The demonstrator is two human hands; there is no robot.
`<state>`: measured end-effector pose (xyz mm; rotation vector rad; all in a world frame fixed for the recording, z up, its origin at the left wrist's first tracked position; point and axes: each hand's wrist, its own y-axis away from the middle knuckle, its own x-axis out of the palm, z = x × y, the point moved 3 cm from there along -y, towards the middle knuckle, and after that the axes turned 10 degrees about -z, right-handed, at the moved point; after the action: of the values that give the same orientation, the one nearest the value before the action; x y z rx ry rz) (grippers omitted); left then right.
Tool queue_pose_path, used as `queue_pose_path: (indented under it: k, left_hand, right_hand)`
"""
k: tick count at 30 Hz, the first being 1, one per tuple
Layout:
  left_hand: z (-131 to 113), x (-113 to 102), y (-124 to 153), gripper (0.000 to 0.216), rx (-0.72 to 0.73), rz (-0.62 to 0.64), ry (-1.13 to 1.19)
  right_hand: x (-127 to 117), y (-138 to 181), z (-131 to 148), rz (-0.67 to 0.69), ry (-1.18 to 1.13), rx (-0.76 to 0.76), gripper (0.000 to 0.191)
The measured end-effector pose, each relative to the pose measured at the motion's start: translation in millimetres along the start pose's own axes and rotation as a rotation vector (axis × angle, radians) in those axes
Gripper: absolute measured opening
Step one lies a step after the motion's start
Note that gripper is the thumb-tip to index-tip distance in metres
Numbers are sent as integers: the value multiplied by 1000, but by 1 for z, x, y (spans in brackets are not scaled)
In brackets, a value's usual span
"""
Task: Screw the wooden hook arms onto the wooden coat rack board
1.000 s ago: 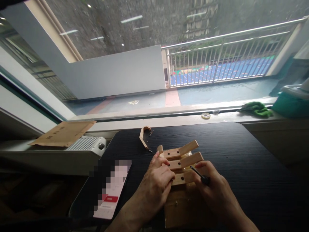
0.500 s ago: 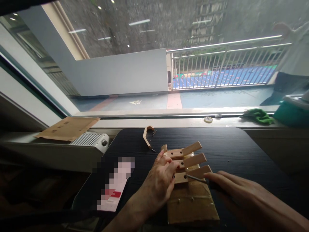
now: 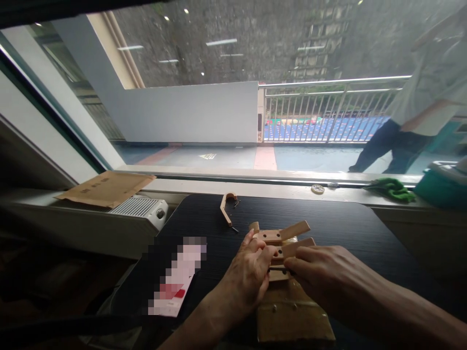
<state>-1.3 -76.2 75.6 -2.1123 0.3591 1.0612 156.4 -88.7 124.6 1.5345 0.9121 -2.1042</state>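
Note:
Three wooden hooks (image 3: 295, 229) lie side by side across a brown, tape-wrapped block (image 3: 295, 318), with dark screw holes in their flat parts. My left hand (image 3: 242, 274) is closed over the left part of the hooks, thumb and fingers pressed on the middle and nearest ones. Leaning in from the right, my right hand (image 3: 328, 267) grips a screwdriver (image 3: 276, 269); its thin shaft lies low over the nearest hook, pointing left toward my left fingers. The handle is hidden in my palm, and the exact tip contact is hard to see.
Farther back on the black table (image 3: 339, 223) lies a loose wooden hook (image 3: 225, 212) with screws (image 3: 235, 230) beside it. A pink-white packet (image 3: 173, 291) is at left. The sill holds a tape roll (image 3: 317, 188) and green cloth (image 3: 394, 188). Someone (image 3: 419, 102) stands beyond the window.
My right hand has moved left with the screwdriver, from the hooks' right ends to over the nearest hook. My left hand keeps its hold. Outside, the person has come further into view.

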Motion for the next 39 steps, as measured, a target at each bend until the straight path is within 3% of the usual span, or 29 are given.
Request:
queue_pose_path:
  k: [9,23,30,39]
  left_hand:
    - [1,1,0,43,-1,2,3]
    - [1,0,-1,42,-13,47,12]
    - [2,-2,1,42,11,-15,46]
    - [3,0,-2,44,2,-12,54]
  right_hand:
    - [-2,-6,4,-8,17,-82,19]
    - [-5,-21,5,196,36,-120,16]
    - [-20,-42,17,220,-75,-276,22]
    - [-17,-47,14,324,66,-315,18]
